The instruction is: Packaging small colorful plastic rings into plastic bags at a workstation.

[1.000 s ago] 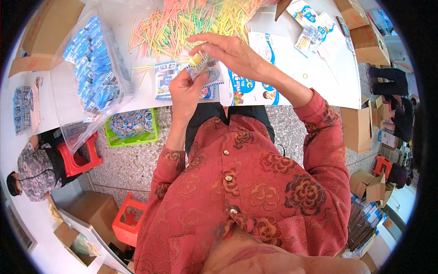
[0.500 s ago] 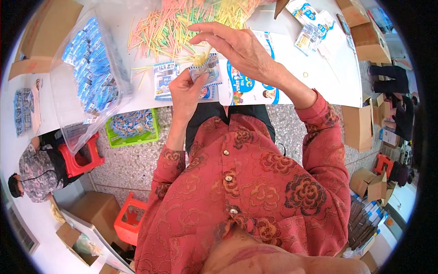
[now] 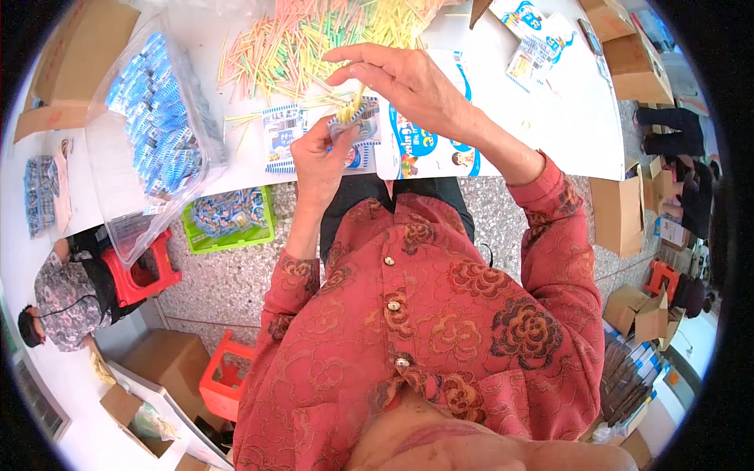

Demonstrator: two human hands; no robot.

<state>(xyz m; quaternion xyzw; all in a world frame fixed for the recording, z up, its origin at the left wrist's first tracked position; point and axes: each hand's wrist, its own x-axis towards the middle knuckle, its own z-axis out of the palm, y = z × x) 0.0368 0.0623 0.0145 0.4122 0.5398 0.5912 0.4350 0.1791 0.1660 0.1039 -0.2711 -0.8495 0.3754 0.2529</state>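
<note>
Pinches a small clear packet [image 3: 361, 131] between the thumb and fingers of the left hand [image 3: 318, 161], just above the bench [image 3: 565, 149] near its front edge. Shows yellow sticks [image 3: 351, 111] at the upper end of the packet (print too blurred to make out). Holds the right hand [image 3: 416, 85] above and to the right of the packet, digits extended toward the left and spread, with a visible gap between the upper and lower ones. Cannot tell of any contact between the right hand and the yellow sticks.

Finds flat packets [image 3: 281, 141] on the bench beside the left hand. Notes a white-and-blue printed bag [image 3: 424, 141] lying flat to the right of the packet, partly covered by the right hand. Records a wide heap of pink, green and yellow straws [image 3: 290, 55] beyond both hands. Lists, at left, a clear tub [image 3: 210, 137] with many blue-and-white packets [image 3: 157, 118] inside. Observes a green basket [image 3: 233, 245] below the bench edge (likewise loaded with packets). Notes a small ring [image 3: 525, 124] at right, and farther off more printed bags [image 3: 534, 51]. Records a red stool [image 3: 224, 385] on the floor at left.
</note>
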